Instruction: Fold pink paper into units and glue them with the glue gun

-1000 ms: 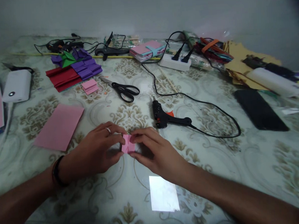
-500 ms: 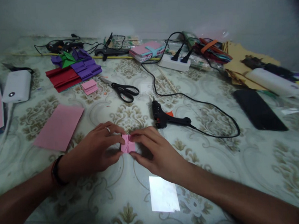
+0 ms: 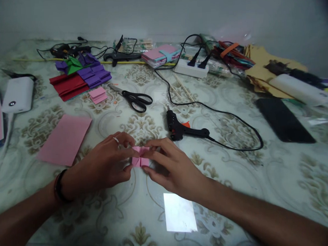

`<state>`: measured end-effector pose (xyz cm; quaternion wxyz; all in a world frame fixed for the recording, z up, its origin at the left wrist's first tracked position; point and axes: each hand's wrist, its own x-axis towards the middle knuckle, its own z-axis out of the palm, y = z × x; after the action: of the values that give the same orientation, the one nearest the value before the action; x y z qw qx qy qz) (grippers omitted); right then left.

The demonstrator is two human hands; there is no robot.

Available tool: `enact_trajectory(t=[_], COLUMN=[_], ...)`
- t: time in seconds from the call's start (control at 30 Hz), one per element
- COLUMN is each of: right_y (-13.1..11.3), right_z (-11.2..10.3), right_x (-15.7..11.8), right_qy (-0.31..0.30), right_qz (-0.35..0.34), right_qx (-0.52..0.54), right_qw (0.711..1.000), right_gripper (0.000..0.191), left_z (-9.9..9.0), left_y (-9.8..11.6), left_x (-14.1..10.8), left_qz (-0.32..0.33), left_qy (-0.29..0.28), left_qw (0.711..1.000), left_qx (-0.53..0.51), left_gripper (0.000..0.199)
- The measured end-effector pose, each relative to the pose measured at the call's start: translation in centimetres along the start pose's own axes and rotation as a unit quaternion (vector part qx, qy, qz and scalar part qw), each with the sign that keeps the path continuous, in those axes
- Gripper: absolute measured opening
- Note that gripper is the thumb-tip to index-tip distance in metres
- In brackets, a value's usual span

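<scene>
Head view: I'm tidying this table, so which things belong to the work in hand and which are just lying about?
Likely part of the work:
folded pink paper, touched by the left hand and right hand
perhaps the pink sheet, scissors and glue gun, all untouched

Apparently just lying about:
phone
power bank

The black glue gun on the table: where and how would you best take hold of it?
Probably best: grip the glue gun by its slim handle, the right hand coming from the near side. The handle sticks out to the right, with the orange trigger along its far edge, while the nozzle points to the far side.
</scene>
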<state>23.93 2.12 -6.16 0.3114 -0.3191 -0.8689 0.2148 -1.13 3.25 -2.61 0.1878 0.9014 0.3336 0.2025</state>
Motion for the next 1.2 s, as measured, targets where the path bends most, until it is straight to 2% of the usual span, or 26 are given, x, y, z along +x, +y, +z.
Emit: enact_trajectory(t=[0.17, 0.3, 0.5, 0.67, 0.83, 1.1, 1.2], right_y=[0.2, 0.2, 0.2, 0.2, 0.2, -0.1, -0.1], right_z=[0.1, 0.2, 0.2, 0.1, 0.1, 0.0, 0.0], right_x=[0.0, 0.1, 0.1, 0.1, 0.2, 0.2, 0.2], right_qy=[-0.007, -0.016, -0.003, -0.01, -0.007, -0.008, -0.013], right_qz=[-0.011, 0.001, 0.001, -0.006, -0.012, 0.006, 0.007], right_qx=[-0.001, 0.005, 0.029, 0.059, 0.066, 0.061, 0.061], right_qw=[1.0, 1.0, 1.0, 0.998, 0.998, 0.998, 0.998], right_gripper=[0.019, 0.023, 0.03, 0.025, 0.022, 0.021, 0.021], left_z=[0.5, 0.8, 0.9, 0.7, 0.3, -0.3, -0.3], left_y=[-0.6, -0.7, -0.3, -0.3, 0.0, 0.2, 0.2], left_x=[-0.4, -0.3, -0.2, -0.3, 0.0, 0.0, -0.1], left_qz=[0.016, 0.005, 0.012, 0.033, 0.044, 0.026, 0.027], left_qy=[-0.021, -0.04, -0.017, -0.007, -0.02, 0.001, -0.006], left_qw=[0.999, 0.999, 1.0, 0.999, 0.999, 1.0, 0.999], left_qx=[0.018, 0.029, 0.011, -0.024, -0.001, -0.007, -0.017], left_gripper=[0.028, 0.027, 0.028, 0.029, 0.027, 0.016, 0.02])
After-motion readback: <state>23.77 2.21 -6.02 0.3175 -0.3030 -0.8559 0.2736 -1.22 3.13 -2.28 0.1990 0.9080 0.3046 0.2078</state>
